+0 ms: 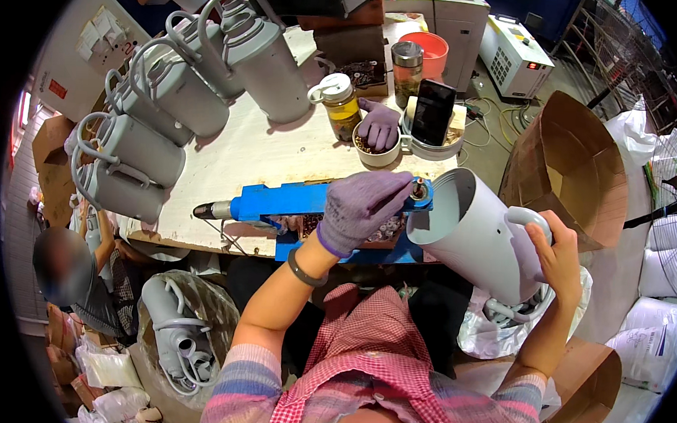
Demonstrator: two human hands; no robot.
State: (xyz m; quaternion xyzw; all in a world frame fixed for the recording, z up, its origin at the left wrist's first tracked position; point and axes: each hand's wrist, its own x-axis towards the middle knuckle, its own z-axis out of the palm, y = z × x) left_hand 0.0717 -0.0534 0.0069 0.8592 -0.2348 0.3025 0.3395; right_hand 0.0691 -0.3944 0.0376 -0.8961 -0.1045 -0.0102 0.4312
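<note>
My left hand (361, 209), in a purple-grey knitted glove, is over the right part of a blue bench machine (289, 201). Its fingertips are pinched together beside the round metal fitting (420, 190) at the machine's end; anything between them is too small to make out. My bare right hand (554, 253) is wrapped round the handle (529, 221) of a grey cylindrical jug body (478, 246). The jug body lies tilted, its open end facing the machine's fitting. Reddish-brown small parts (387, 233) sit in a tray under the machine, partly hidden by my left hand.
Several grey jugs with curved handles (262, 66) stand on the table's left. Behind the machine are a bowl of small parts with a spare glove (379, 125), a yellow jar (336, 104) and a phone (433, 109). Cardboard boxes (566, 170) stand right. Another person (94, 275) sits left.
</note>
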